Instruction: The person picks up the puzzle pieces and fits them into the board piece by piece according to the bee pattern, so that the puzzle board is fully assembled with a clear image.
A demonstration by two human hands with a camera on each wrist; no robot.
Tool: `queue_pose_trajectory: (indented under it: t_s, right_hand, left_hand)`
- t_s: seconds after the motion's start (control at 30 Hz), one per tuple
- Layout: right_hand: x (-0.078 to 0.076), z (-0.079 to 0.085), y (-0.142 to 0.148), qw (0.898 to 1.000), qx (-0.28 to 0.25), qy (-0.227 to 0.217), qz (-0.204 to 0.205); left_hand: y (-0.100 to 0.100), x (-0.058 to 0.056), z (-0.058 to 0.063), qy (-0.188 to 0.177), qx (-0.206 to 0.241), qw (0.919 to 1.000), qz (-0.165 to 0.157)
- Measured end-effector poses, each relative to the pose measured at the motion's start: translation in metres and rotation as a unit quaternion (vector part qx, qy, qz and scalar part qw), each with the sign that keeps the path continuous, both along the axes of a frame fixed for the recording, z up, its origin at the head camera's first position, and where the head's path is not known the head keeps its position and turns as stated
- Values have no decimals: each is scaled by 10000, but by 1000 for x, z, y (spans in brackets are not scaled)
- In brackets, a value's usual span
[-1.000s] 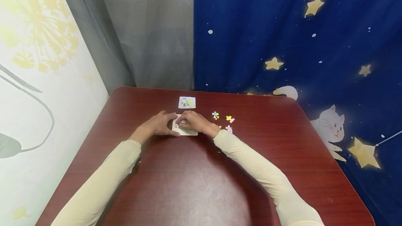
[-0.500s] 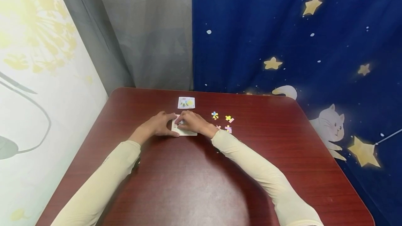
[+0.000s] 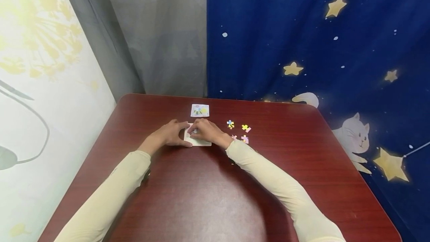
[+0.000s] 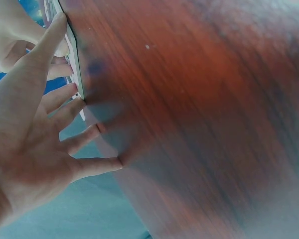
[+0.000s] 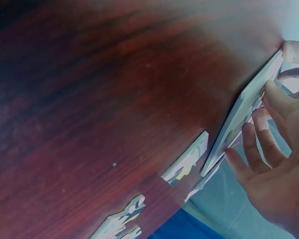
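Note:
A small pale puzzle board (image 3: 202, 143) lies on the table between both hands. My left hand (image 3: 170, 133) spans its left end, thumb at the near corner and forefinger at the far one. In the left wrist view those fingers are straight and spread. My right hand (image 3: 207, 130) is over the board, thumb and forefinger pinching a small puzzle piece at its upper left part; the fingers hide most of it. From the right wrist view the other fingers of the right hand (image 5: 284, 144) reach down close to the board's face.
Behind the board lies a picture card (image 3: 199, 110) with a bee on it. Right of it are several loose pieces: a blue and yellow puzzle piece (image 3: 230, 124), a yellow and pink puzzle piece (image 3: 246, 127) and a pink puzzle piece (image 3: 245, 139), beside the right sleeve (image 3: 268, 171).
The right hand makes only slight finger movements over the board's upper left. Left hand, board, card and loose pieces stay where they were.

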State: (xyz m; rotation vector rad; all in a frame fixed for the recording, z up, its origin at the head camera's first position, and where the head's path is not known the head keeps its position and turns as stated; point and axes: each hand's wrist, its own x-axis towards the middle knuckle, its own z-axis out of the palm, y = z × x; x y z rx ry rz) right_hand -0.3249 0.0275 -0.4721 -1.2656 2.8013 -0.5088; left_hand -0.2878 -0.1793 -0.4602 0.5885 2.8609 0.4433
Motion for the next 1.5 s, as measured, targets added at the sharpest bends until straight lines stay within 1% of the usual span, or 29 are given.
queue_pose_trajectory:
  t_s: [0.13, 0.27, 0.43, 0.7, 0.87, 0.97, 1.07, 1.3, 1.5]
  right_hand:
    - [0, 1, 1, 10000, 6, -18, 43]
    - [0, 2, 1, 9998, -30, -49, 200]
    - [0, 0, 5, 9995, -133, -77, 276]
    - [-3, 4, 18, 9985, -438, -300, 104]
    - [-6, 4, 28, 9987, -437, -252, 112]
    - [-9, 3, 37, 9990, -420, -111, 33]
    - [-11, 5, 45, 9990, -429, -61, -65]
    - [-14, 6, 61, 9982, -417, -333, -260]
    - [-18, 7, 74, 9974, -448, -340, -439]
  left_hand:
    - [0, 0, 0, 2, 35, 10000, -11]
    - [0, 0, 0, 10, 109, 9999, -27]
    - [1, 1, 2, -40, 79, 10000, -5]
    - [2, 1, 4, -20, 60, 10000, 5]
    - [1, 1, 2, -74, -5, 10000, 46]
    - [2, 0, 1, -114, -27, 9999, 89]
    - [2, 0, 1, -144, -19, 9998, 129]
    - [1, 0, 2, -135, 22, 9998, 168]
    - [1, -2, 0, -163, 41, 9997, 178]
